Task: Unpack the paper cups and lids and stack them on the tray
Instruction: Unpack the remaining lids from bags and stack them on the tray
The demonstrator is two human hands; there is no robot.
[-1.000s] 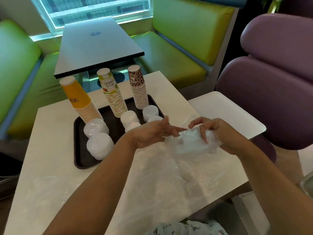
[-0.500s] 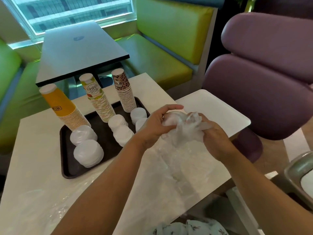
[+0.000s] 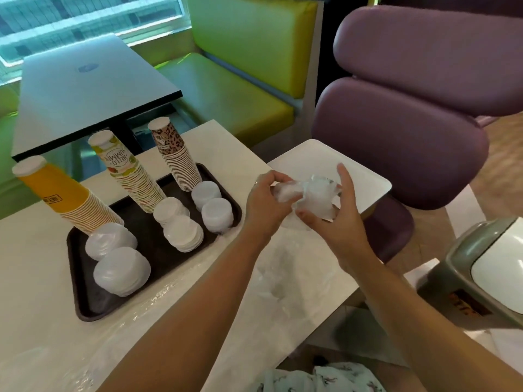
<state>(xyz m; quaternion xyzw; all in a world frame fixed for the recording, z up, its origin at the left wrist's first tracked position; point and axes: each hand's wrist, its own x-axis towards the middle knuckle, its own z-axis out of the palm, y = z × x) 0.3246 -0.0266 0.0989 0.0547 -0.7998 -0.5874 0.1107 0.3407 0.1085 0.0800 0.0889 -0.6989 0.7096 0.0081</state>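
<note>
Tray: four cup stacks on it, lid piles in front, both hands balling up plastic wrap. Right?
Not quite: the head view shows three cup stacks on the tray, not four. Lid piles sit in front; both hands, left and right, ball up the plastic wrap.

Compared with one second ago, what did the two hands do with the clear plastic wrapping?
The left hand and right hand gathered the clear plastic wrapping, earlier loosely spread between them, into a tight ball, which both now grip above the white table. The three paper cup stacks and white lid piles stayed in place on the dark tray.
</note>
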